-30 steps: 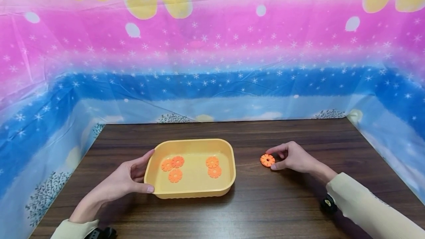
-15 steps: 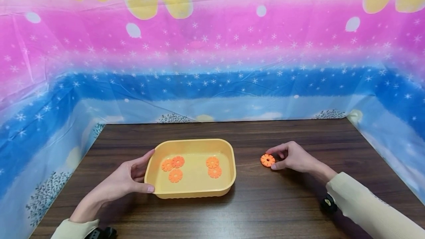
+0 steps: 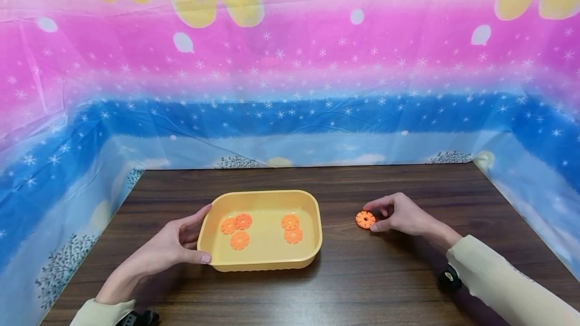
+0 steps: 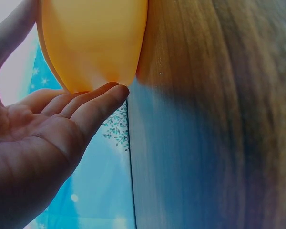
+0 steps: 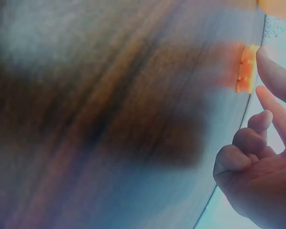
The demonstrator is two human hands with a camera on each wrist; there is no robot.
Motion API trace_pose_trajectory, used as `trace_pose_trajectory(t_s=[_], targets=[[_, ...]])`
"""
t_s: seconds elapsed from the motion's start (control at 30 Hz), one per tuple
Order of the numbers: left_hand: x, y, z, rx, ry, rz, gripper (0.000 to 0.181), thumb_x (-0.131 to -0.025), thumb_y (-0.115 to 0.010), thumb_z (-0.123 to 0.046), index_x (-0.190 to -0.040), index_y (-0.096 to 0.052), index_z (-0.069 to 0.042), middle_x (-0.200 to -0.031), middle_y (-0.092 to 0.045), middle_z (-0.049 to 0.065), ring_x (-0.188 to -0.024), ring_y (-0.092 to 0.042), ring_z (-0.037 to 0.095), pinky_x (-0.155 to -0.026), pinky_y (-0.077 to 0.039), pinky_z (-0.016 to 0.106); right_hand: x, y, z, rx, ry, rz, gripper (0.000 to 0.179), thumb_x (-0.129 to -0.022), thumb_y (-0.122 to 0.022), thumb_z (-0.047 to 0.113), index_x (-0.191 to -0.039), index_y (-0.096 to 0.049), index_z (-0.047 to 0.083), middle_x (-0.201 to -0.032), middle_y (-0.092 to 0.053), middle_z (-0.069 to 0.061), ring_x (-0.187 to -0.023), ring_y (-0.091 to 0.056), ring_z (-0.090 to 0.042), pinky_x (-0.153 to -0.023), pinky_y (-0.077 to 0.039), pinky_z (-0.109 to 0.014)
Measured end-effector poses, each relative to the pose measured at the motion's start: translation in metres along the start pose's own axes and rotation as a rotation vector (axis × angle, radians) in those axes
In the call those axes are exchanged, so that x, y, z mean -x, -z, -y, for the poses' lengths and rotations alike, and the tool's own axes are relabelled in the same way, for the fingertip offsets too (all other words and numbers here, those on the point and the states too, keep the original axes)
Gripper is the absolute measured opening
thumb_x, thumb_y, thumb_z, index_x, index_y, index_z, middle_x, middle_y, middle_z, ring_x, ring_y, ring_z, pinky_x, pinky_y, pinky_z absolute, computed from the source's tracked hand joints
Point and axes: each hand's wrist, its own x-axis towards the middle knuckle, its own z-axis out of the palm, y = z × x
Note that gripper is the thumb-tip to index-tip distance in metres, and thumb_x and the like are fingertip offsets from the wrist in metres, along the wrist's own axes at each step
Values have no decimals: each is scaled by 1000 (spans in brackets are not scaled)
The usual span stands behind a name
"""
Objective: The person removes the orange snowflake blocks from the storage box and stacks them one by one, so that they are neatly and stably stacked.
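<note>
A yellow plastic tray (image 3: 258,260) stands on the table, left of the middle. My left hand (image 3: 165,248) grips its left end, thumb at the near corner and fingers at the far one; the left wrist view has those fingers against the tray's wall (image 4: 93,43). Inside lie several flat orange notched discs, three in a left cluster (image 3: 239,240) and two overlapping on the right (image 3: 290,222). Right of the tray, my right hand (image 3: 401,215) pinches an orange notched disc (image 3: 364,219) by its edges, low over the table. Its edge looks layered in the right wrist view (image 5: 247,69); whether it is a stack I cannot tell.
The dark wood-grain table (image 3: 290,296) fills the lower part of the head view. A printed cloth (image 3: 290,114) in pink and blue hangs behind the table's far edge and along both sides.
</note>
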Motion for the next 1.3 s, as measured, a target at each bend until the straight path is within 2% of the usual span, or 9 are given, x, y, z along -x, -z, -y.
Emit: trace_pose_trajectory(t_s=[0.3, 0.57, 0.8, 0.97, 1.13, 1.3], targets=[[0, 1, 1, 3, -8, 10, 112, -86, -85, -6, -167, -9, -4, -167, -17, 32, -144, -39, 49, -101, -56, 35, -3, 4, 17, 8, 85, 22, 40, -85, -88, 14, -122, -76, 5, -77, -47, -3, -70, -43, -16, -58, -33, -26], [1, 1, 1, -2, -22, 16, 111, -86, -85, -5, -167, -8, -2, -167, -17, 33, -145, -38, 50, -101, -55, 34, -14, 0, 47, -14, 122, 104, 39, -88, -85, 18, -124, -75, 6, -85, -54, -15, -74, -47, -19, -60, -40, -26], [2, 1, 2, 5, -27, 25, 111, -87, -84, -5, -167, -7, -2, -167, -16, 33, -145, -36, 51, -102, -55, 34, -20, -9, 72, -20, 152, 129, 34, -86, -88, 21, -119, -78, 21, -88, -55, -23, -72, -45, -18, -61, -39, -25], [2, 0, 1, 4, -15, 12, 112, -86, -85, -5, -167, -8, -3, -167, -17, 32, -145, -37, 50, -102, -55, 34, -26, -13, 86, -21, 171, 152, 33, -85, -89, 21, -116, -79, 25, -87, -54, -16, -72, -44, -18, -63, -37, -25], [1, 0, 0, 5, -4, 6, 112, -85, -86, -6, -167, -9, -4, -167, -18, 31, -145, -38, 49, -102, -55, 34, -35, -15, 97, -34, 231, 199, 36, -84, -90, 21, -118, -79, 21, -86, -55, -5, -68, -42, -14, -61, -36, -24], [0, 0, 1, 7, -1, 4, 112, -85, -86, -6, -167, -10, -4, -167, -18, 31, -146, -37, 49, -101, -55, 34, -47, -18, 110, -18, 301, 250, 41, -84, -90, 20, -122, -77, 12, -85, -56, -12, -65, -41, -13, -60, -35, -23]])
